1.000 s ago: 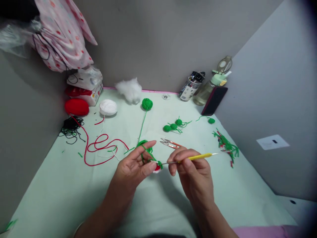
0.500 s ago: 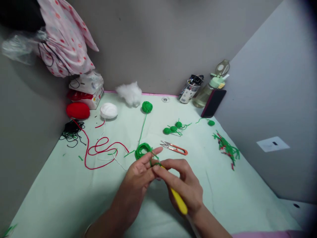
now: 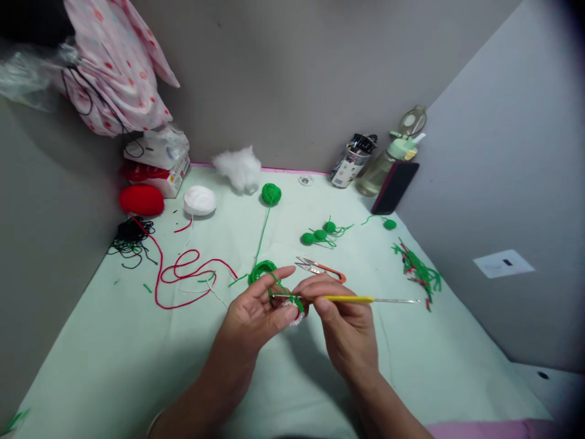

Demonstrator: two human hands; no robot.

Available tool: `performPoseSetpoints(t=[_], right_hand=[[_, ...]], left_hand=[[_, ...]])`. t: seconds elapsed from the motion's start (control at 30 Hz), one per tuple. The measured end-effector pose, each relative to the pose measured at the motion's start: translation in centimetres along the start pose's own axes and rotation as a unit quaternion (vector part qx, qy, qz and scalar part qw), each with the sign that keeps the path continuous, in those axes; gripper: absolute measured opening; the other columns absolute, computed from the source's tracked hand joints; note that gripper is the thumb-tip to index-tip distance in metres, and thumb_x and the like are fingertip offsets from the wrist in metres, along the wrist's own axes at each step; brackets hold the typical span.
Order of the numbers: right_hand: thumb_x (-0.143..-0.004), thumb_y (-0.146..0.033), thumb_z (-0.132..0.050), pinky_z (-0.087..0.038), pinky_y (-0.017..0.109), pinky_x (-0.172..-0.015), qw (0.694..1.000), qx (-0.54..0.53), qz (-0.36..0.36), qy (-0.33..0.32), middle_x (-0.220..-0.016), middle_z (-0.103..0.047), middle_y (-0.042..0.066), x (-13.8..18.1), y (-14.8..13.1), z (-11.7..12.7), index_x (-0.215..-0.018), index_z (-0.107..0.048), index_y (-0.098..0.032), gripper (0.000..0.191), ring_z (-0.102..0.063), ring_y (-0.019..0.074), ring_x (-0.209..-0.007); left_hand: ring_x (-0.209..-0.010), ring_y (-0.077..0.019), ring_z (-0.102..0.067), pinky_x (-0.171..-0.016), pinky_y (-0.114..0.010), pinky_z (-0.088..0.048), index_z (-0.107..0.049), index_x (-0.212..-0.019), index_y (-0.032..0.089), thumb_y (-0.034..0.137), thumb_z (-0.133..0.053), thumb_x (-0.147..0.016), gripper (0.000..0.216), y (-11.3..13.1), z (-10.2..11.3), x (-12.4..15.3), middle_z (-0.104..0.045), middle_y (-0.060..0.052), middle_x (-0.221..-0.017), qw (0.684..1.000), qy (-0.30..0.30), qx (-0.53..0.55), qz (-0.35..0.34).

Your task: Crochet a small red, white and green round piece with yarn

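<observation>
Between both hands, left hand [image 3: 256,314] pinches small crochet piece [image 3: 295,309] with green yarn [image 3: 262,271]; right hand [image 3: 345,323] grips yellow crochet hook [image 3: 351,299] just beside it.

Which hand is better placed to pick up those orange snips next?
Probably the right hand. The orange snips lie on the table just beyond its fingers, though it holds the yellow crochet hook. The left hand is pinching the small crochet piece and green yarn.

I see my left hand [image 3: 253,317] pinching a small crochet piece [image 3: 295,312] wound with green yarn [image 3: 261,271], my right hand [image 3: 345,326] holding the yellow-handled crochet hook [image 3: 347,299] level above the bench [image 3: 137,341], orange snips [image 3: 322,268] just beyond.
</observation>
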State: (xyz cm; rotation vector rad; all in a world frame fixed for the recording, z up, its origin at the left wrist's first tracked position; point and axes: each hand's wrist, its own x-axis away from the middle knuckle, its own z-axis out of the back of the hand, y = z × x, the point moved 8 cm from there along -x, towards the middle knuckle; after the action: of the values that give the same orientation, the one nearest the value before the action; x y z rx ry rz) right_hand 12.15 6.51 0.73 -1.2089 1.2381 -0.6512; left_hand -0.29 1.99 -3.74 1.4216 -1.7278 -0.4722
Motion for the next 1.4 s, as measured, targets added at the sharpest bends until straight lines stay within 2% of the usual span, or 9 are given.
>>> performPoseSetpoints(t=[0.23, 0.5, 0.63, 0.8, 0.97, 1.13, 1.2, 1.3, 1.4], right_hand=[[-0.1, -0.031, -0.07, -0.06, 0.028, -0.062, 0.998, -0.054, -0.009, 0.004, -0.092, -0.073, 0.005, 0.0, 0.5, 0.3, -0.102, -0.083, -0.027, 0.014, -0.068, 0.0151, -0.072], [-0.095, -0.039, -0.075, -0.053, 0.024, -0.05, 0.978, -0.136, -0.157, 0.027, -0.071, -0.063, 0.0, -0.6, 1.8, 1.0, -0.085, -0.076, -0.02, 0.022, -0.057, 0.011, -0.053], [-0.097, -0.039, -0.073, -0.05, 0.023, -0.05, 0.976, -0.156, -0.152, 0.014, -0.071, -0.065, 0.0, -0.6, 2.1, 0.9, -0.088, -0.078, -0.023, 0.019, -0.057, 0.0115, -0.055], [-0.099, -0.03, -0.072, -0.061, 0.035, -0.08, 0.999, -0.023, -0.02, -0.012, -0.094, -0.081, 0.006, -0.1, 0.7, 0.3, -0.1, -0.084, -0.027, 0.012, -0.075, 0.0212, -0.091], [-0.1, -0.027, -0.071, -0.059, 0.031, -0.073, 1.0, -0.005, -0.013, -0.001, -0.093, -0.081, 0.004, 0.1, 0.8, 0.7, -0.102, -0.084, -0.029, 0.013, -0.074, 0.02, -0.09], [-0.101, -0.027, -0.069, -0.056, 0.027, -0.072, 0.998, -0.047, -0.034, -0.008, -0.096, -0.079, 0.003, 0.2, 1.5, 0.9, -0.104, -0.083, -0.029, 0.014, -0.069, 0.0151, -0.084], [-0.101, -0.028, -0.069, -0.055, 0.026, -0.071, 0.998, -0.059, -0.039, 0.0, -0.096, -0.078, 0.002, 0.2, 1.7, 1.0, -0.104, -0.083, -0.029, 0.014, -0.068, 0.0142, -0.083], [-0.102, -0.027, -0.069, -0.056, 0.027, -0.074, 0.998, -0.05, -0.038, 0.003, -0.095, -0.078, 0.002, 0.2, 1.5, 0.8, -0.103, -0.083, -0.03, 0.014, -0.069, 0.0151, -0.087], [-0.102, -0.025, -0.069, -0.057, 0.03, -0.082, 1.0, 0.002, -0.004, 0.01, -0.095, -0.079, 0.002, 0.0, 0.4, 0.5, -0.103, -0.083, -0.031, 0.015, -0.071, 0.0171, -0.094]], left_hand=[[-0.093, -0.0173, -0.067, -0.098, -0.033, -0.049, -0.059, -0.151, 0.021, 0.025, -0.086, -0.081, 0.075, 0.0, -0.3, 0.1, -0.071, -0.002, -0.095, 0.999, -0.021, 0.02, 0.023], [-0.075, -0.0115, -0.055, -0.072, -0.022, -0.048, -0.079, -0.128, 0.02, 0.018, -0.084, -0.077, 0.051, -0.3, -1.1, 0.2, -0.065, -0.001, -0.085, 0.983, -0.124, 0.112, 0.073], [-0.079, -0.0123, -0.061, -0.08, -0.024, -0.051, -0.08, -0.124, 0.022, 0.021, -0.088, -0.076, 0.049, -0.4, -0.7, 0.0, -0.07, -0.002, -0.09, 0.992, -0.075, 0.083, 0.05], [-0.093, -0.0178, -0.068, -0.091, -0.03, -0.053, -0.075, -0.127, 0.024, 0.021, -0.088, -0.076, 0.052, -0.4, 0.0, -0.2, -0.074, -0.003, -0.095, 0.999, 0.017, -0.036, -0.022], [-0.101, -0.0216, -0.069, -0.097, -0.037, -0.054, -0.069, -0.136, 0.024, 0.026, -0.087, -0.077, 0.061, -0.2, 0.6, 0.1, -0.071, -0.004, -0.102, 0.994, 0.048, -0.086, -0.042], [-0.119, -0.0246, -0.06, -0.11, -0.04, -0.043, -0.078, -0.119, 0.032, 0.024, -0.085, -0.08, 0.04, 2.8, 1.6, 1.0, -0.068, -0.003, -0.122, 0.942, 0.123, -0.269, -0.16], [-0.109, -0.0233, -0.061, -0.105, -0.039, -0.044, -0.079, -0.116, 0.031, 0.024, -0.086, -0.077, 0.04, 3.4, 1.8, 1.2, -0.068, -0.002, -0.107, 0.927, 0.149, -0.296, -0.175], [-0.09, -0.0204, -0.062, -0.09, -0.037, -0.051, -0.073, -0.126, 0.026, 0.028, -0.087, -0.075, 0.053, 2.2, 1.5, 0.5, -0.066, 0.0, -0.088, 0.962, 0.114, -0.221, -0.11], [-0.082, -0.0177, -0.063, -0.075, -0.03, -0.054, -0.065, -0.136, 0.019, 0.029, -0.088, -0.075, 0.066, 0.9, 1.2, -0.1, -0.066, 0.001, -0.084, 0.989, 0.075, -0.114, -0.061]])
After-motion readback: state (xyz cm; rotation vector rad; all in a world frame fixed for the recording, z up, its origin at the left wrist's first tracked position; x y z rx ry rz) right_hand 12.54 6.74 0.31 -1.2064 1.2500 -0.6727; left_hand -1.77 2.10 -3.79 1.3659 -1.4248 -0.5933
